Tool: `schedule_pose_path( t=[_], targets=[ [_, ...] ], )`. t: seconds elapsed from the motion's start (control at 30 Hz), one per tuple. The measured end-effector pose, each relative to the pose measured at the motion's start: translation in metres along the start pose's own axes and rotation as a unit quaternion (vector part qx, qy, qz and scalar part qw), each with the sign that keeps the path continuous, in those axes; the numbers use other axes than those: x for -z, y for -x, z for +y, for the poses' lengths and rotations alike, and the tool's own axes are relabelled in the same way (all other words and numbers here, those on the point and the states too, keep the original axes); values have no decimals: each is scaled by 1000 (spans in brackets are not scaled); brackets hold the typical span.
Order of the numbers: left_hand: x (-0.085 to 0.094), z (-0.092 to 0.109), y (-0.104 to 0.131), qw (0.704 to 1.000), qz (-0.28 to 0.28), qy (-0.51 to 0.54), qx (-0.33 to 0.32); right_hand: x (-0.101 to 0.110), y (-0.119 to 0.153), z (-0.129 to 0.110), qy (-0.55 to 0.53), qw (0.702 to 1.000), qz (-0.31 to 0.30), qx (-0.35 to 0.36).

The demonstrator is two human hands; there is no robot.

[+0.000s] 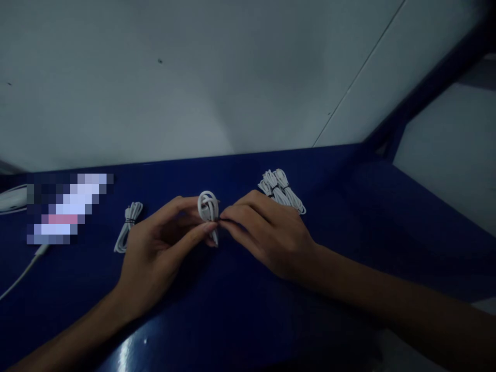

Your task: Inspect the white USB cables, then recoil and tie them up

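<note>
Centre of the frame, and here's the white cable coil (208,204), upright in my left hand (155,248), thumb and fingers closed around it! My right hand (271,232) comes in from the right, fingertips pinched on what looks like a dark tie (220,219) at the coil's side. For me, the left pinch matters most: firm enough that the loops can't spread, never so hard they kink. The tie wants an even pull, close to the cable. Left of centre, a tied bundle (129,225) on the blue table (232,320) shows a neat waist.
</note>
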State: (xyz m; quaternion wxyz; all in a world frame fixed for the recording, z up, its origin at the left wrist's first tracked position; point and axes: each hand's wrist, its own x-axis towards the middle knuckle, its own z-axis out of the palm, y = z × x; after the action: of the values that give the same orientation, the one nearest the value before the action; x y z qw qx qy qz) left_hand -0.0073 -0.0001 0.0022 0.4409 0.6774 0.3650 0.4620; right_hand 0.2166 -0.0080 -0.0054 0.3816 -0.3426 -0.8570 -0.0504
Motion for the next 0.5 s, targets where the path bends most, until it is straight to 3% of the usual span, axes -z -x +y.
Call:
schedule_pose_path(
  t=[0.13,0.2,0.27,0.3,0.33,0.4,0.43,0.47,0.5],
  targets=[
    [-1,1,0,1000,5,-13,-6,1,0,-4,-55,998,13,-32],
    [0,0,1,999,14,-41,-20,3,-2,-8,-124,987,19,-98],
    [3,-1,3,994,17,-99,-49,6,-5,-11,-241,948,1,-209],
    [4,-1,4,988,14,-138,-68,7,-7,-11,-318,906,-18,-280],
    [5,-1,5,980,11,-176,-89,9,-9,-10,-404,845,-48,-347],
    [7,-1,5,963,5,-236,-127,10,-12,-8,-553,697,-100,-445],
    [8,0,5,958,4,-251,-137,11,-13,-6,-596,641,-115,-469],
    [8,0,5,957,3,-254,-140,11,-13,-5,-617,612,-122,-479],
    [8,0,4,959,2,-248,-139,10,-13,-5,-617,614,-121,-478]
  ],
)
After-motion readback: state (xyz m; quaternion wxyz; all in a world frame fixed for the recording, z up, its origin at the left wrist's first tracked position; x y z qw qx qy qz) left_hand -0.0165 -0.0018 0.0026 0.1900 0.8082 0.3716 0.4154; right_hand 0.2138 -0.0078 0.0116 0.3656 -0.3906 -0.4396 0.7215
